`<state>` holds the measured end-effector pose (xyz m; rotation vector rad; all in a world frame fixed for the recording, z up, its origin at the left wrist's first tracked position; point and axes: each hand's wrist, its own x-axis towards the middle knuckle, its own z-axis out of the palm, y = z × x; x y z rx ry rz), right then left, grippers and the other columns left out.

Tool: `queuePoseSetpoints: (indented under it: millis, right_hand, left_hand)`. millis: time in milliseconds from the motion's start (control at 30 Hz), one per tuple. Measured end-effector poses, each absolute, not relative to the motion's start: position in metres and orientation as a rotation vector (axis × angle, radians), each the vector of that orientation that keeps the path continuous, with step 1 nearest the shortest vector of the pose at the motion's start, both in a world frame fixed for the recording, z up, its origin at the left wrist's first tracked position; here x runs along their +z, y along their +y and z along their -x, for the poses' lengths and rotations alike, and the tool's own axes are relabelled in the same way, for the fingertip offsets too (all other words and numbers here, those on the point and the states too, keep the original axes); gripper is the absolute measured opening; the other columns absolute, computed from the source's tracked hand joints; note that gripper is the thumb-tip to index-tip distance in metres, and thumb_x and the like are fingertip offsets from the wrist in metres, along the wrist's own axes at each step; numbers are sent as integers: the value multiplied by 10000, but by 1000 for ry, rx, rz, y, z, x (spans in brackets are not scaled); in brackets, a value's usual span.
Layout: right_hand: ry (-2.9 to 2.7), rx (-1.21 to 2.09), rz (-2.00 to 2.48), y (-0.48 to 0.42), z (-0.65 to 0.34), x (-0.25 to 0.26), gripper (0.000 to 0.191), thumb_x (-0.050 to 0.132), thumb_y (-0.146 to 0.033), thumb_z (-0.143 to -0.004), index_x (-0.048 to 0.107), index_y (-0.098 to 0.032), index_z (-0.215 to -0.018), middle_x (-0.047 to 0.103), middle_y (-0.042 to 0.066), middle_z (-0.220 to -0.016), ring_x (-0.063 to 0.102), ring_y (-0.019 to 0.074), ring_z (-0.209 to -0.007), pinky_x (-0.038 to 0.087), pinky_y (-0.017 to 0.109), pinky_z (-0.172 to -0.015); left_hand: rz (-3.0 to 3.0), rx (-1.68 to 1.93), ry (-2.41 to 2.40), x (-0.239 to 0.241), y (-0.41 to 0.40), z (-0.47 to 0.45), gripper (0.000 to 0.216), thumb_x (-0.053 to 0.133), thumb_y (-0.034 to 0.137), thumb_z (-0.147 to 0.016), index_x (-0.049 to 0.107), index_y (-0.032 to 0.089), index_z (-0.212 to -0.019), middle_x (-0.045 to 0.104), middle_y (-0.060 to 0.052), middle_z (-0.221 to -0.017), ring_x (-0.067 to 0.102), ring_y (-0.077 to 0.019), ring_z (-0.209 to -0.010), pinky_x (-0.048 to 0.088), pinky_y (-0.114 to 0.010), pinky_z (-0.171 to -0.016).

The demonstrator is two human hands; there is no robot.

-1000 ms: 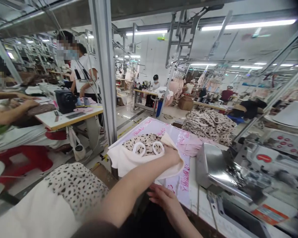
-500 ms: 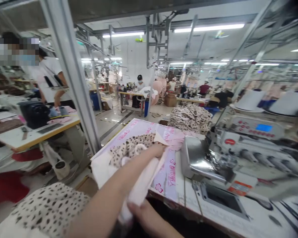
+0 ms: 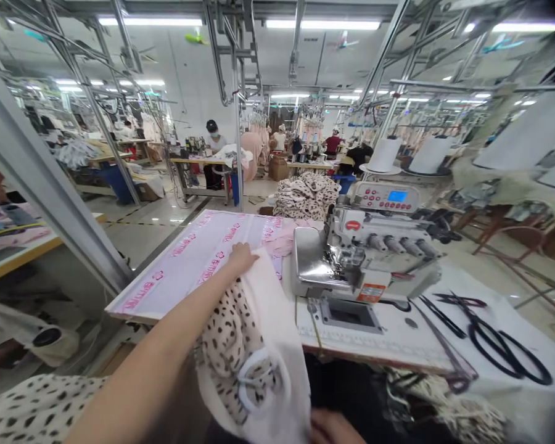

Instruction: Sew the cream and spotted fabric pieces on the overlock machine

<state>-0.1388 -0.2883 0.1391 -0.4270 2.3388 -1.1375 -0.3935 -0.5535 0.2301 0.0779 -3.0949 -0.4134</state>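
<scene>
My left hand is closed on the top edge of a cream and leopard-print garment, which hangs off the table's near edge toward my lap. My right hand shows only partly at the bottom edge, next to the garment's lower end; its fingers are hidden. A grey overlock sewing machine stands just right of my left hand on the white table.
A pink-printed board covers the table's left part. Black scissors lie at the right. A heap of leopard-print pieces sits behind the machine. A metal post slants at the left. Other people work at far tables.
My left hand has pulled the garment off the pink board toward me, so it now hangs over the near edge. The view has swung right, bringing the machine and scissors into sight.
</scene>
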Motion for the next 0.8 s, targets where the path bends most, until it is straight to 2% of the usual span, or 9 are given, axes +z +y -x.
queuePoseSetpoints:
  millis: [100,200,267,400,467,533,600,700,800]
  right_hand:
    - [2514,-1422,596,-291,170,169,276,396,-338,-883,624,-196,-818,623,49,-783,580,181,-743,452,299,-702]
    - [2609,-1716,579,-304,210,191,244,467,-293,-828,599,-190,-1005,610,85,-961,561,214,-889,440,320,-776]
    - [2585,-1839,477,-313,231,194,363,528,-266,-767,557,-177,-1118,581,112,-1050,542,235,-935,438,346,-795]
    - [2463,-1910,403,-321,241,190,616,593,-245,-708,406,-174,-1290,588,101,-1047,545,203,-786,441,334,-715]
    - [2385,-1921,449,-319,229,193,557,599,-225,-703,460,-177,-1240,619,56,-923,534,184,-729,425,306,-691]
    - [2262,-1941,516,-313,209,196,309,592,-236,-713,612,-159,-1012,607,16,-762,516,170,-684,406,276,-661]
    - [2087,-1960,551,-307,185,193,156,586,-276,-724,654,-139,-758,562,-5,-649,488,151,-628,382,250,-613]
    - [1856,-2004,482,-300,153,170,226,605,-344,-709,654,-124,-690,518,-14,-593,454,131,-576,357,231,-566]
    - [1788,-2083,355,-295,140,138,289,639,-404,-667,658,-120,-718,523,-5,-610,443,130,-579,351,228,-557]
  left_hand:
    - [-60,-614,-3177,249,-551,401,316,518,365,-826,548,111,-1012,566,-86,-1020,548,-188,-930,449,-399,-821]
    - [139,-883,-3124,270,-547,394,295,534,376,-809,577,108,-925,603,-62,-940,571,-166,-859,466,-346,-773]
    - [289,-1082,-3023,285,-544,381,340,502,426,-807,577,126,-949,623,-43,-925,584,-157,-826,472,-298,-732]
    - [493,-1390,-2806,316,-532,349,530,352,570,-804,505,169,-1115,633,-38,-944,595,-148,-766,473,-250,-665]
    - [568,-1476,-2749,331,-519,338,583,324,611,-792,497,172,-1135,637,-44,-896,592,-150,-718,467,-251,-633]
    - [684,-1413,-2776,340,-499,331,560,289,599,-810,531,177,-1087,637,-34,-830,581,-145,-673,452,-247,-608]
    - [851,-1190,-2842,340,-477,326,479,290,539,-836,585,186,-970,636,-17,-804,573,-143,-687,435,-242,-636]
    - [1020,-849,-2881,328,-446,318,315,382,428,-829,605,204,-833,635,3,-820,563,-154,-764,397,-241,-690]
    - [952,-701,-2881,313,-426,311,234,409,366,-821,576,205,-841,626,-12,-809,555,-178,-765,365,-258,-656]
